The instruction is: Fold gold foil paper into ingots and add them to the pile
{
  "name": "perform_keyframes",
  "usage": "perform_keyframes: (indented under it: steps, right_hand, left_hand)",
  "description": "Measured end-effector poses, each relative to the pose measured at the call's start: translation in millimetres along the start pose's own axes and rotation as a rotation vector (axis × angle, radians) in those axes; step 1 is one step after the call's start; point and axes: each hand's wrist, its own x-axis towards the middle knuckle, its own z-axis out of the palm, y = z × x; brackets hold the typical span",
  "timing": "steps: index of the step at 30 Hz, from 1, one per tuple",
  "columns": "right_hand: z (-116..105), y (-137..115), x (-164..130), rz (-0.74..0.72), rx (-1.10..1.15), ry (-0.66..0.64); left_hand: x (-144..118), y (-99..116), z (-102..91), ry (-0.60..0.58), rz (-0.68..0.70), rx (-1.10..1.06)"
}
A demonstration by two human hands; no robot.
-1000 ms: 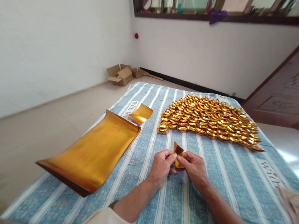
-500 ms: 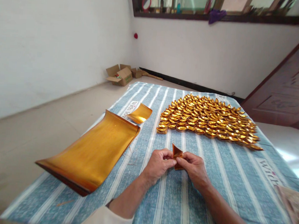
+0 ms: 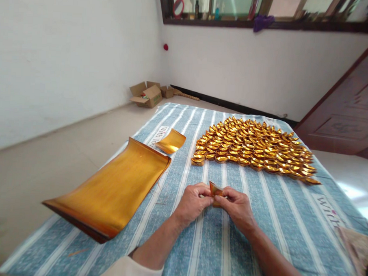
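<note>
A small folded piece of gold foil paper [image 3: 216,190] is pinched between both hands above the striped cloth. My left hand [image 3: 194,201] grips its left side with thumb and fingers closed. On the right side, my right hand [image 3: 237,205] pinches it, the thumb pressed on the front. The paper's pointed top flap stands up between the fingers; its lower part is partly covered by the thumbs. Beyond the hands, many folded gold paper ingots [image 3: 250,147] sit in tight rows. To the left lies a large stack of gold foil sheets [image 3: 114,188] with curled edges.
A smaller curved gold sheet [image 3: 171,141] lies past the stack. The blue-and-white striped cloth [image 3: 179,251] covers the table. Open cardboard boxes [image 3: 147,95] stand on the floor by the wall. A brown wooden door [image 3: 344,108] is at the right, a window ledge [image 3: 268,23] above.
The paper's upright top flap now looks lower and narrower between the fingers. Both hands keep their pinch in nearly the same place; the whole view has shifted slightly.
</note>
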Motion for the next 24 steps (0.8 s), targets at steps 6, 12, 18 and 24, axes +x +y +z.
perform_keyframes:
  steps: [6, 12, 18, 24]
  right_hand:
    - [-4.4, 2.3, 0.4, -0.308, -0.188, 0.073]
    - [-8.8, 11.4, 1.3, -0.655, -0.520, 0.105]
    - [-9.8, 9.1, 1.1, -0.782, -0.771, 0.018]
    - [-8.5, 9.0, -2.4, -0.765, -0.887, -0.174]
  left_hand:
    - [-0.8, -2.4, 1.1, 0.087, 0.473, 0.491]
    - [0.8, -15.3, -3.1, 0.039, 0.671, 0.850]
    - [0.4, -26.5, -5.6, 0.004, 0.662, 1.040]
    - [-8.0, -30.0, -3.5, -0.025, 0.580, 1.011]
